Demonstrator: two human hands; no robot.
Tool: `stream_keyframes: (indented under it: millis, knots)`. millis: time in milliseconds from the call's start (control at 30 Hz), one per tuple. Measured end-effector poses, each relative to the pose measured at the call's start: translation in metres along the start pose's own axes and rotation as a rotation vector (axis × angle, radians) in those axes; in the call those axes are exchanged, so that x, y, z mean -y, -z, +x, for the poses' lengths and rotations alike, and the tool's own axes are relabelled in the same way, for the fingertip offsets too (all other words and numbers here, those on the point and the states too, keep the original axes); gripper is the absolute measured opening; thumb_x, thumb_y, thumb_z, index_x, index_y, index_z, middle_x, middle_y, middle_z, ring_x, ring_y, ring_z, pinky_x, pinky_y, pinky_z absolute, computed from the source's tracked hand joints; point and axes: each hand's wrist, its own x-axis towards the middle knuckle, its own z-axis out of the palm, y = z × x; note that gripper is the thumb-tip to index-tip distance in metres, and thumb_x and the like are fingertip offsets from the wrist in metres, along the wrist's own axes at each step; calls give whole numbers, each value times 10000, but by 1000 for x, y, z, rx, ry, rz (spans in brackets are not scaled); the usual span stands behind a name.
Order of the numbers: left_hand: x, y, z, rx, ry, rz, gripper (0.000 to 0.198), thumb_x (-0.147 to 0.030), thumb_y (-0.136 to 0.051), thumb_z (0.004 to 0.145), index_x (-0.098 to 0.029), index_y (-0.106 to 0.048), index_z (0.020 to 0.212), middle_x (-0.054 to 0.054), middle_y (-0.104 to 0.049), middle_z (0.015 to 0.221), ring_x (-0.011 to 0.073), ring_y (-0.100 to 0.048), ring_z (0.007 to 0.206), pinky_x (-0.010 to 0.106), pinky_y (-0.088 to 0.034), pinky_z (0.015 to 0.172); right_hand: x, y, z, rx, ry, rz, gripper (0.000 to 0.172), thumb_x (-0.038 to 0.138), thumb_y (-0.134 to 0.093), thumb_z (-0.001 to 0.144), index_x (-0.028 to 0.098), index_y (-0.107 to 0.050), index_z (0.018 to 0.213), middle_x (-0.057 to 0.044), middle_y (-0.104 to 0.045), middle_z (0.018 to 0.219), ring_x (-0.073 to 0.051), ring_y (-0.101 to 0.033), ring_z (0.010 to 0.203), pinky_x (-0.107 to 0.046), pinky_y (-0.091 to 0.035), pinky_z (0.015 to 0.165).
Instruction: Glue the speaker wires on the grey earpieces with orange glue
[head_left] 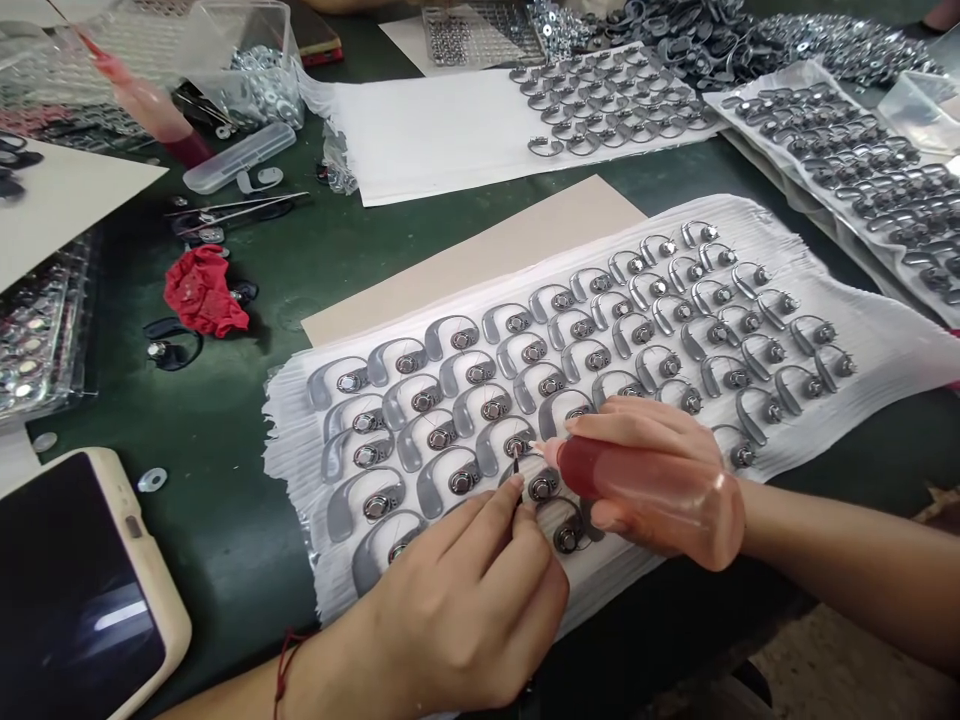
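Note:
My right hand [660, 440] is wrapped round a clear squeeze bottle [675, 500] with red liquid in it. The bottle is tilted, its narrow nozzle close to the round silver centre of a grey ear-hook piece [489, 447]. Pinched in my left hand [469, 590] is a thin dark pointed tool [516, 467], mostly hidden by the fingers; its tip is at that same piece. Rows of similar hook pieces, many with fine wires, lie on a stack of white foam sheets [292, 430]. Both hands cover some pieces in the near rows.
A phone [67, 590] lies at the near left. Beyond it are a red cloth [206, 290], metal tweezers [240, 208] and another red-liquid bottle [154, 110]. More filled sheets [435, 130] and heaps of grey parts [675, 40] occupy the back; a loaded tray [847, 150] stands right.

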Motion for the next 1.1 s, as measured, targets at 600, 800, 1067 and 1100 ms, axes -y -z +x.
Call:
stream_keyframes:
  millis: [600,800,1067,1100]
  knots:
    - [4,5,1,0,112,-38,171,-72,-437,821,-134,-554,712,39,-592,676,204,-631,814,292,-539,730,0,-4,-1,24,-32,-44,449,496,-400,887,111,-631,869,-75,-635,695,-108,-558,592,-247,-458,581]
    - [1,3,-4,11,97,-87,133,-75,-460,814,-118,-559,736,54,-601,724,212,-620,873,292,-521,805,1,-2,-2,36,-60,-12,417,487,-447,868,114,-631,838,-71,-620,674,-110,-543,570,-255,-439,567]
    - [11,8,2,16,150,-115,145,-67,-467,825,-137,-546,725,39,-611,708,154,-639,810,224,-533,782,0,-1,-1,30,-75,14,409,478,-415,885,124,-613,836,-60,-629,674,-97,-550,564,-240,-449,557]
    - [12,10,2,39,168,-144,149,-62,-462,824,-137,-548,727,41,-611,722,143,-636,806,217,-528,792,-1,-1,-1,38,-87,22,403,479,-423,881,123,-609,844,-60,-629,678,-97,-551,563,-241,-450,553]
